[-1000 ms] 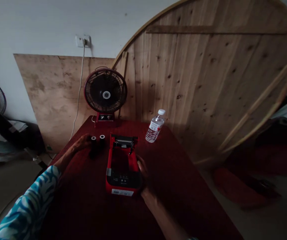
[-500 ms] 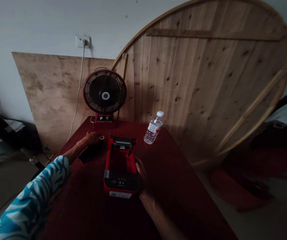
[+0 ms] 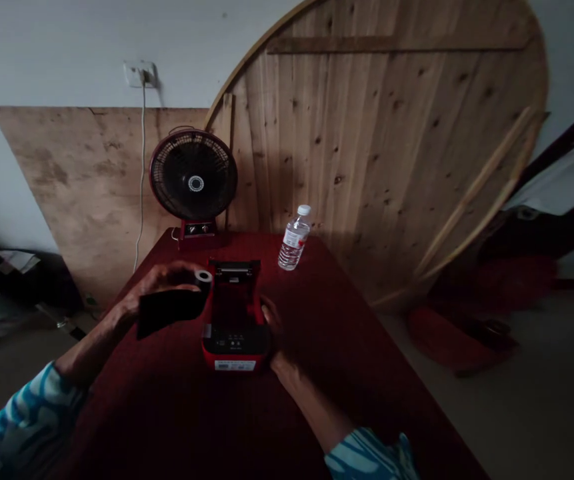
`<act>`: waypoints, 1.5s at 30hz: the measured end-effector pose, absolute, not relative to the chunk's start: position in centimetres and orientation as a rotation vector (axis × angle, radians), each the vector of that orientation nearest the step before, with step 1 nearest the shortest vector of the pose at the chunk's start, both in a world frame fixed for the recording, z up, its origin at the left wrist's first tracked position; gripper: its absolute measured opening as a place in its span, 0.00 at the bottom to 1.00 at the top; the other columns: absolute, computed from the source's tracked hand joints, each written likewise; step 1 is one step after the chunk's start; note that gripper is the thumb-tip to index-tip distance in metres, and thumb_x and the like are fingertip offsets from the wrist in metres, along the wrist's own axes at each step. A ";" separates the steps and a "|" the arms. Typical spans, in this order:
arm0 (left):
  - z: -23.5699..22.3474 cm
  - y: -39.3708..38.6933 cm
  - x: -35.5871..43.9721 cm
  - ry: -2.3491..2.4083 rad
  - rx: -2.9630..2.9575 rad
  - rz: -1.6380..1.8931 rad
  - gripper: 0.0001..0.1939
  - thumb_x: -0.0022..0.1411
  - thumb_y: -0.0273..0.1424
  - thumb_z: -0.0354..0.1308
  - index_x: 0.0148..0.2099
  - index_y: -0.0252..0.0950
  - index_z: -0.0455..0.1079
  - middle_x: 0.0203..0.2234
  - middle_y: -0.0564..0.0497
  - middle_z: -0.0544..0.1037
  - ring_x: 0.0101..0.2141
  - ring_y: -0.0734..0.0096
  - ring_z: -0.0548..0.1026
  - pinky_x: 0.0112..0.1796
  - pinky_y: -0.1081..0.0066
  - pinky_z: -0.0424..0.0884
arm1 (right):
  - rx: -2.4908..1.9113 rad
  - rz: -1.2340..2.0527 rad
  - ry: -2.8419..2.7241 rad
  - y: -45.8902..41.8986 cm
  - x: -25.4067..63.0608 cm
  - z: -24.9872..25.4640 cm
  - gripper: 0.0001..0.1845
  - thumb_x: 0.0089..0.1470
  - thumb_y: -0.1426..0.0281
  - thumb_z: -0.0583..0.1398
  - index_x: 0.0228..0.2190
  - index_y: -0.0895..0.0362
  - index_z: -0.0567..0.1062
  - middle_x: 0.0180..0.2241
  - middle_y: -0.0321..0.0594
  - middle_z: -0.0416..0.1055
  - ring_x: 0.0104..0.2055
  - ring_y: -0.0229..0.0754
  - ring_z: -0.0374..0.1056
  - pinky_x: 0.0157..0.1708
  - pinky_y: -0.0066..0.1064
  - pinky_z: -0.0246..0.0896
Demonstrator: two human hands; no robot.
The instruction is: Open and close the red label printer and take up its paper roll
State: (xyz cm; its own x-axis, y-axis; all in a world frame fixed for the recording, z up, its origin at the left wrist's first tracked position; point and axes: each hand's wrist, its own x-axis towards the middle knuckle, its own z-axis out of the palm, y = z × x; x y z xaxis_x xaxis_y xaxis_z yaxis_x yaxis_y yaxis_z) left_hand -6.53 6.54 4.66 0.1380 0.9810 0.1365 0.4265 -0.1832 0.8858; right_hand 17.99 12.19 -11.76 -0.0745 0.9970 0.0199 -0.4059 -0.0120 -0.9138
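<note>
A red and black label printer (image 3: 237,340) stands on the dark red table, its lid raised at the far end and its inside bay exposed. My right hand (image 3: 273,323) grips the printer's right side, with the fingertips partly hidden in shadow. Just left of the open bay, my left hand (image 3: 167,280) holds a black roll (image 3: 203,285) with a white core. A wide black strip (image 3: 169,312) hangs loose from this roll towards my wrist. Roll and strip are held above the table.
A clear water bottle (image 3: 294,239) stands behind and right of the printer. At the back left of the table (image 3: 327,320) is a fan (image 3: 194,180), near a cord (image 3: 143,167) on the wall. A round wooden board (image 3: 367,153) leans behind.
My left hand has lifted the black roll off the table and brought it right, beside the printer's bay. My right hand stays on the printer. The camera view has shifted.
</note>
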 end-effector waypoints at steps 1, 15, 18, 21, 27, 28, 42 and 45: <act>4.5 6.5 -5.2 1.376 1.830 0.913 0.23 0.56 0.43 0.65 0.50 0.37 0.75 0.40 0.45 0.83 0.38 0.59 0.80 0.38 0.65 0.76 | -0.848 1.454 -0.923 12.1 18.0 -11.5 0.26 0.48 0.52 0.64 0.46 0.51 0.77 0.44 0.41 0.79 0.46 0.51 0.73 0.45 0.43 0.68; 3.4 9.6 4.6 1.902 2.427 -0.247 0.15 0.66 0.21 0.53 0.47 0.37 0.79 0.44 0.37 0.81 0.45 0.49 0.81 0.42 0.57 0.77 | -0.789 1.495 -0.854 11.1 17.8 -8.8 0.23 0.43 0.54 0.67 0.41 0.51 0.80 0.44 0.38 0.79 0.49 0.51 0.71 0.48 0.39 0.65; 2.6 10.6 5.0 1.849 2.424 -0.301 0.14 0.65 0.20 0.53 0.44 0.33 0.79 0.41 0.35 0.82 0.44 0.48 0.81 0.42 0.58 0.77 | -0.802 1.507 -0.839 11.0 17.9 -8.6 0.23 0.43 0.55 0.67 0.41 0.50 0.79 0.43 0.37 0.79 0.48 0.50 0.72 0.47 0.39 0.65; 2.4 11.5 4.9 1.808 2.429 -0.273 0.13 0.63 0.20 0.56 0.44 0.34 0.80 0.45 0.34 0.81 0.47 0.47 0.80 0.45 0.57 0.76 | -0.807 1.520 -0.854 10.9 18.0 -8.6 0.23 0.44 0.55 0.66 0.42 0.50 0.78 0.43 0.36 0.79 0.46 0.49 0.72 0.45 0.38 0.65; 3.0 10.5 1.9 1.723 2.401 -0.064 0.13 0.66 0.28 0.58 0.50 0.39 0.78 0.47 0.44 0.82 0.48 0.55 0.80 0.48 0.62 0.75 | -0.840 1.492 -0.867 11.3 17.8 -9.1 0.24 0.44 0.54 0.66 0.43 0.51 0.79 0.44 0.37 0.79 0.47 0.48 0.72 0.45 0.37 0.65; 3.1 9.7 1.1 1.694 2.396 0.036 0.14 0.68 0.30 0.56 0.52 0.40 0.77 0.48 0.46 0.82 0.48 0.59 0.80 0.49 0.65 0.75 | -0.834 1.485 -0.860 11.3 17.7 -9.2 0.25 0.44 0.54 0.66 0.43 0.51 0.79 0.44 0.37 0.79 0.47 0.48 0.72 0.45 0.37 0.65; -0.6 2.8 -0.1 1.422 2.685 0.955 0.12 0.73 0.33 0.51 0.43 0.39 0.76 0.34 0.51 0.82 0.36 0.67 0.80 0.41 0.66 0.70 | -0.803 1.403 -0.870 11.3 17.6 -9.7 0.24 0.44 0.53 0.65 0.41 0.52 0.78 0.42 0.39 0.79 0.45 0.49 0.72 0.45 0.40 0.65; -0.9 2.3 -0.4 1.336 2.763 0.995 0.11 0.73 0.31 0.51 0.43 0.39 0.76 0.36 0.51 0.82 0.37 0.68 0.78 0.43 0.65 0.68 | -0.818 1.434 -0.876 11.4 17.8 -10.0 0.25 0.44 0.53 0.65 0.43 0.52 0.78 0.42 0.39 0.79 0.46 0.50 0.72 0.47 0.41 0.65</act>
State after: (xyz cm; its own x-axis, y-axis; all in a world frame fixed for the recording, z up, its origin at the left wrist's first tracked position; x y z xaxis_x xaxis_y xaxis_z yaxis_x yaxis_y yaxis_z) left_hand -0.40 2.28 -0.88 0.4680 0.6819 0.5622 0.7341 -0.6541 0.1822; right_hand 17.84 11.39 -10.03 -0.0460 0.9989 0.0135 -0.4678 -0.0095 -0.8838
